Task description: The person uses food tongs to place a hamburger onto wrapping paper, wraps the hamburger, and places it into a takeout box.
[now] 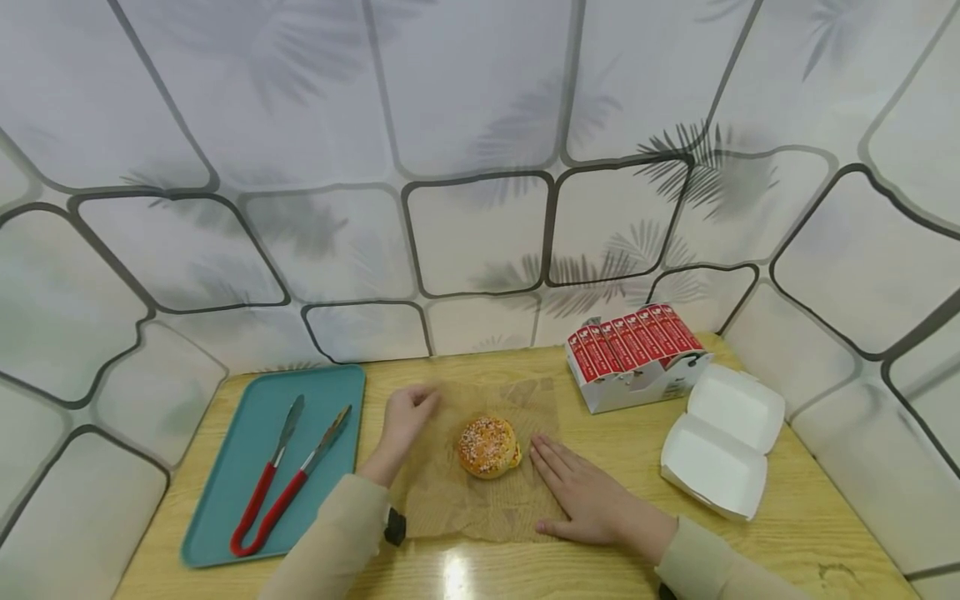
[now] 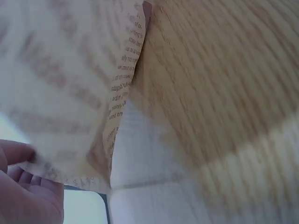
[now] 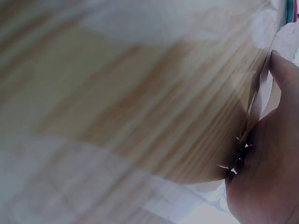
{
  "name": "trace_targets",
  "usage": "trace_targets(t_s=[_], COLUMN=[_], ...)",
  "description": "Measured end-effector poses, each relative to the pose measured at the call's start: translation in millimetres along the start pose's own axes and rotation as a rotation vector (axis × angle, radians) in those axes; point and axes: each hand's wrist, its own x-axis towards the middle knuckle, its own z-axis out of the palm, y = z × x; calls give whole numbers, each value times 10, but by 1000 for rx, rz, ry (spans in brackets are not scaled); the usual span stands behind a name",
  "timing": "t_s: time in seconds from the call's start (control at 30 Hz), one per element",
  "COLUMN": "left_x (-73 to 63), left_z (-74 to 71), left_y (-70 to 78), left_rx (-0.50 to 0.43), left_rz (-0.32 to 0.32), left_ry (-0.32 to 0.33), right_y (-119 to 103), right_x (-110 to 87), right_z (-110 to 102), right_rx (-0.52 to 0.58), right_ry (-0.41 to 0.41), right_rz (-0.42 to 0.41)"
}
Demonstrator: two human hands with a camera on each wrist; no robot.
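A sesame-topped burger (image 1: 486, 447) sits on a sheet of brown printed wrapping paper (image 1: 517, 512) in the middle of the table. My left hand (image 1: 406, 427) pinches the paper's far left corner between thumb and fingers. In the left wrist view, that hand (image 2: 35, 193) holds the edge of the paper (image 2: 60, 88), which is lifted from the table. My right hand (image 1: 588, 493) lies with fingers extended across the paper's right edge, just right of the burger. Part of this hand (image 3: 273, 135) shows at the right wrist view's side; its fingertips are largely hidden there.
On the left lies a teal tray (image 1: 225, 492) with red-handled tongs (image 1: 281, 504). At the back right stands a white carton of red packets (image 1: 637, 354). A white clamshell box (image 1: 716, 458) lies open near the table's right edge. Patterned walls enclose the wooden table (image 1: 810, 542).
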Motion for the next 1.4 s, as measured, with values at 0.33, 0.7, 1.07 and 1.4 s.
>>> trace_targets(t_s=[0.33, 0.7, 1.07, 1.4], left_x=[-201, -519, -690, -799], left_z=[49, 209, 292, 248], left_y=[159, 232, 217, 107], left_rx=[45, 345, 616, 839], left_rz=[238, 512, 632, 729], left_ry=[-152, -236, -312, -444], right_y=[18, 53, 42, 20], right_x=[0, -16, -23, -8], right_z=[17, 103, 70, 45], right_rx=[1, 8, -6, -43], right_ry=[19, 100, 102, 47], right_rz=[-16, -38, -44, -18])
